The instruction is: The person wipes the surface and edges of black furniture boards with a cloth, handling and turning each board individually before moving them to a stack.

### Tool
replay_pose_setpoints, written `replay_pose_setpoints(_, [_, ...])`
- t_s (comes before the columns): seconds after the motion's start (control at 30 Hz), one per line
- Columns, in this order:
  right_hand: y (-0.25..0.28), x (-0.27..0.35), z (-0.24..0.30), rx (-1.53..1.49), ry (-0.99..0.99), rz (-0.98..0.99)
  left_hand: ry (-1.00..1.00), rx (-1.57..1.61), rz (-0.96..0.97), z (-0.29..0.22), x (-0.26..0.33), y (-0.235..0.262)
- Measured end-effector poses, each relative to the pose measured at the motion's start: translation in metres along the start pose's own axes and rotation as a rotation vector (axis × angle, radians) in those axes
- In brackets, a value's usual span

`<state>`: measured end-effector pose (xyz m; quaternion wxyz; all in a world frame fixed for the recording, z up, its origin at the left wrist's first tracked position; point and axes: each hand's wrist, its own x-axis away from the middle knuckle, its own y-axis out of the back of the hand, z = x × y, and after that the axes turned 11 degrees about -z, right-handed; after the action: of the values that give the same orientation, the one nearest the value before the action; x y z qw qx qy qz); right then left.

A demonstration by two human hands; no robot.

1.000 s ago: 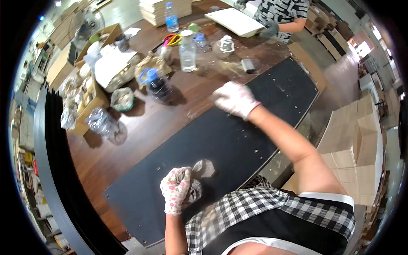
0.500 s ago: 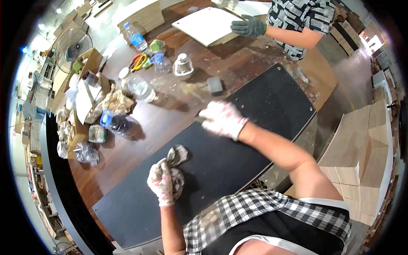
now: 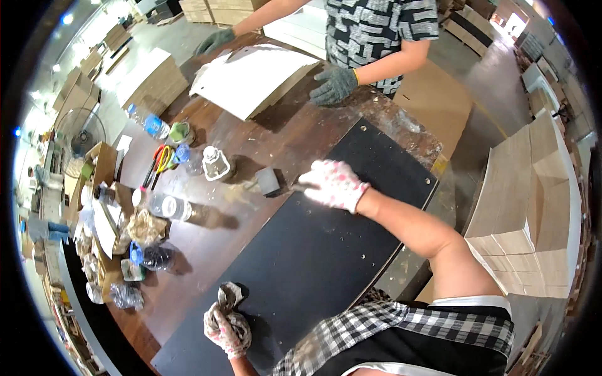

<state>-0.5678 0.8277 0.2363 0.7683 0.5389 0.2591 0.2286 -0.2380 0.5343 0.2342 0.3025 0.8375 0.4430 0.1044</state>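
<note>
A long black board [image 3: 301,250] with small holes lies across the table before me. My left hand [image 3: 224,335], in a white glove with pink marks, is closed around a bunched grey patterned rag [image 3: 233,313] over the board's near left part. My right hand [image 3: 332,185], gloved alike and slightly blurred, is at the board's far edge. Its fingers are pinched, and a small dark thing shows at their tips, too unclear to name. Just left of those fingertips a dark grey block [image 3: 268,180] rests on the brown table [image 3: 251,144].
Opposite, a co-worker's grey-gloved hand [image 3: 334,85] is beside a stack of white-topped boards [image 3: 257,72]. On the left are bottles [image 3: 219,164], scissors [image 3: 164,159], crumpled brown paper [image 3: 147,227] and a cardboard box [image 3: 103,160]. Tan panels [image 3: 527,207] are stacked at right.
My view has shifted, so the table things appear lower and further left. My right hand is closer to the grey block. The co-worker's hands are now apart, on either side of the white-topped stack.
</note>
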Motion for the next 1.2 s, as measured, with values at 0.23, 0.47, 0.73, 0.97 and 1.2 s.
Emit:
replay_pose_setpoints(0.23, [0.064,-0.028,-0.145,0.269,-0.442,-0.073,0.017,0.147,-0.020,0.014,-0.001,-0.004])
replay_pose_setpoints(0.47, [0.035,-0.025,-0.150,0.387,-0.456,-0.065,-0.015,0.113,-0.037,0.022,-0.001,0.003])
replay_pose_setpoints(0.73, [0.041,-0.007,-0.112,0.297,-0.472,-0.149,-0.007,0.179,-0.029,0.021,0.003,-0.001])
replay_pose_setpoints(0.97, [-0.006,0.022,0.066,-0.578,0.002,-0.201,0.142,0.464,-0.209,0.018,0.012,-0.011])
replay_pose_setpoints(1.2, [0.049,0.107,-0.020,-1.343,-0.554,-0.535,-0.707,-0.584,0.191,-0.055,0.023,-0.058])
